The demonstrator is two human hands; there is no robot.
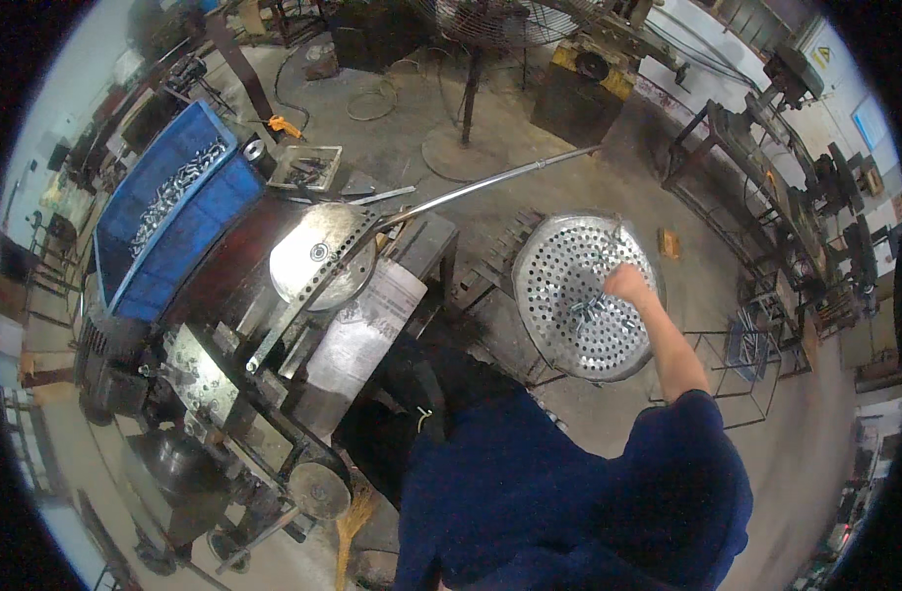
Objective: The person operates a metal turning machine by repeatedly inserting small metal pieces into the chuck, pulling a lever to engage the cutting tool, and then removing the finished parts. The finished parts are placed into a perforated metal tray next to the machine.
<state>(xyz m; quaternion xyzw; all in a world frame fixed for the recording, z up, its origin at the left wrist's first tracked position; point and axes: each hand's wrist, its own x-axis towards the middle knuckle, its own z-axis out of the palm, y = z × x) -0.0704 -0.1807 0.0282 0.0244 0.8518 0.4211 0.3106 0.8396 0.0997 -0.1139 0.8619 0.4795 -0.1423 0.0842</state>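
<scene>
My right hand [626,284] reaches out over a round metal plate [569,352] full of holes. Its fingers are curled closed; whatever they hold, if anything, is hidden from this view. Small shiny metal pieces [587,311] lie in a loose heap on the plate, just beside the hand. My left hand is out of the picture. To the left of the plate stands a machine bench with a shiny metal disc [295,251], crossed by a bar with a row of holes [318,292].
A long metal rod [500,182] juts from the bench toward the far right. At the left sits a blue bin [195,251] of small metal parts. A flat sheet [367,330] covers the bench's near side. A fan stand [470,103] rises beyond.
</scene>
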